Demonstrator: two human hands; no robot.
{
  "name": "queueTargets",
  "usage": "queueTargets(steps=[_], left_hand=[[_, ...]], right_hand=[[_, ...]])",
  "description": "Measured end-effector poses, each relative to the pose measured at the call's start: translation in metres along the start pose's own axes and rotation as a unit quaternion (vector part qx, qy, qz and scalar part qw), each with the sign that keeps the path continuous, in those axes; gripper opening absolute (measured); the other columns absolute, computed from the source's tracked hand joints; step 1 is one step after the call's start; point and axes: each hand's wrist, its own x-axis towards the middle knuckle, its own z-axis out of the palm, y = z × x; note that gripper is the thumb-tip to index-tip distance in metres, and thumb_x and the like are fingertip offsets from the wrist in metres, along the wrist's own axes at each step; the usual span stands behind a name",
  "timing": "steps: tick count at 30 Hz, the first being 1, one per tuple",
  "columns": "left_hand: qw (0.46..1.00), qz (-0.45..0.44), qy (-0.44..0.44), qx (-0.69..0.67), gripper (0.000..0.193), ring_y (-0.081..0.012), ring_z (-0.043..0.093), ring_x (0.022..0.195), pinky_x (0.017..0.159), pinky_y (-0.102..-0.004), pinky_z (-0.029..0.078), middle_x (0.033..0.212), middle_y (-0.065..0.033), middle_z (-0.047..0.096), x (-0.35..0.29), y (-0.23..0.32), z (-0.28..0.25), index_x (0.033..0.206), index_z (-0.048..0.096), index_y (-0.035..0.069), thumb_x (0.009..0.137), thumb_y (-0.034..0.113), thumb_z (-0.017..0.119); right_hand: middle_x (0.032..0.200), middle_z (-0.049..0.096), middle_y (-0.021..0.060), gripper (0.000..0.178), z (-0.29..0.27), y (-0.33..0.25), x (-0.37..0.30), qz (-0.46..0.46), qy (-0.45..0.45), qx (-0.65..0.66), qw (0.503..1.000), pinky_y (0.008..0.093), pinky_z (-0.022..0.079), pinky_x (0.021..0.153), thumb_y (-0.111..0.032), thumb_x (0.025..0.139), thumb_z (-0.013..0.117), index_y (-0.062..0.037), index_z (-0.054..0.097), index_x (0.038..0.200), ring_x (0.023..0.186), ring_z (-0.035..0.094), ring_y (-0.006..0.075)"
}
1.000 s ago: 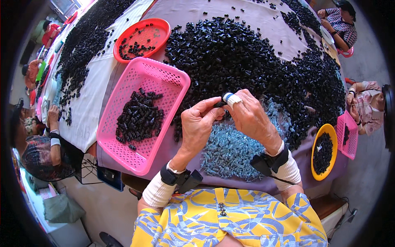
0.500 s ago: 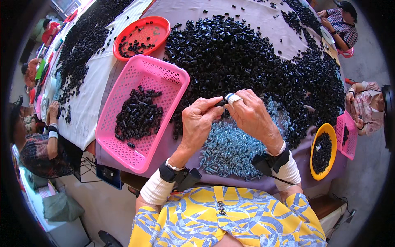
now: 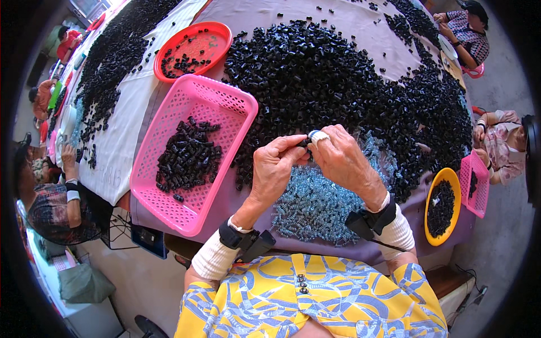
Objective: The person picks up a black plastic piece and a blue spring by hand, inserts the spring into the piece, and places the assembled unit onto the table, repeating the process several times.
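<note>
My left hand (image 3: 274,167) and my right hand (image 3: 342,159) meet over the table, fingertips pinched together on a small black plastic part (image 3: 306,143). Most of that part is hidden by the fingers. White tape wraps a finger of the right hand. Below both hands spreads a pile of small silvery-blue metal springs (image 3: 318,205). Just beyond them rises a big heap of loose black plastic parts (image 3: 315,73). On the left, a pink perforated basket (image 3: 197,217) holds black cylindrical pieces (image 3: 189,155).
A red round tray (image 3: 217,62) with scattered black parts stands behind the basket. To the right lie a yellow oval bowl (image 3: 457,200) of black pieces and a smaller pink basket (image 3: 478,197). Other people sit around the table's left and right sides.
Both hands have drawn slightly closer together, the fingers covering more of the black part. The left hand has shifted a little to the right.
</note>
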Motion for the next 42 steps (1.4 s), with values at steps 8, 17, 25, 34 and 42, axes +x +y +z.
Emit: queueTargets(steps=[8, 17, 25, 34, 42], left_hand=[[0.998, 0.023, 0.004, 0.062, 0.022, -0.0098, 0.060, 0.073, 0.065, -0.0210, 0.052, 0.085, -0.0038, 0.061, 0.003, -0.005, -0.005, 0.100, 0.066, 0.000, 0.080, -0.004, 0.060], [0.995, 0.073, 0.029, 0.064, 0.023, -0.0092, 0.058, 0.069, 0.060, -0.0206, 0.050, 0.080, -0.0042, 0.058, 0.003, -0.008, 0.003, 0.098, 0.067, -0.001, 0.078, -0.007, 0.060], [0.998, 0.027, 0.031, 0.051, 0.021, -0.0088, 0.059, 0.072, 0.063, -0.0203, 0.051, 0.084, -0.0050, 0.062, 0.002, -0.003, 0.001, 0.098, 0.067, -0.002, 0.078, -0.005, 0.061], [0.995, -0.080, 0.011, -0.052, 0.020, -0.0116, 0.062, 0.077, 0.070, -0.0232, 0.052, 0.091, -0.0078, 0.066, 0.004, 0.003, 0.002, 0.102, 0.063, -0.004, 0.084, 0.004, 0.061], [0.966, -0.179, -0.057, -0.179, 0.022, -0.0131, 0.064, 0.076, 0.073, -0.0278, 0.054, 0.085, -0.0090, 0.065, 0.007, 0.007, -0.005, 0.095, 0.062, -0.002, 0.092, 0.018, 0.053]], right_hand=[[0.071, 0.052, 0.0113, 0.008, 0.009, 0.006, -0.004, -0.013, 0.015, -0.001, 1.000, 0.0365, 0.042, 0.065, -0.004, 0.074, 0.058, -0.0017, 0.050, 0.074, 0.068, 0.053, 0.0259], [0.071, 0.051, 0.0114, 0.008, 0.006, 0.002, -0.003, 0.004, 0.014, 0.018, 1.000, 0.0363, 0.041, 0.065, -0.003, 0.075, 0.057, -0.0022, 0.049, 0.074, 0.069, 0.052, 0.0262], [0.070, 0.052, 0.0112, 0.007, 0.009, 0.006, -0.003, 0.007, -0.015, 0.034, 0.999, 0.0362, 0.041, 0.067, -0.003, 0.075, 0.057, -0.0029, 0.050, 0.074, 0.069, 0.053, 0.0271], [0.067, 0.055, 0.0111, 0.026, 0.008, 0.002, 0.004, 0.016, 0.049, -0.018, 0.999, 0.0369, 0.041, 0.070, -0.024, 0.071, 0.070, -0.0021, 0.056, 0.072, 0.065, 0.055, 0.0256], [0.064, 0.057, 0.0087, 0.025, 0.006, 0.010, 0.007, 0.025, 0.044, 0.039, 0.998, 0.0360, 0.041, 0.070, -0.025, 0.072, 0.068, -0.0026, 0.057, 0.069, 0.064, 0.058, 0.0228]])
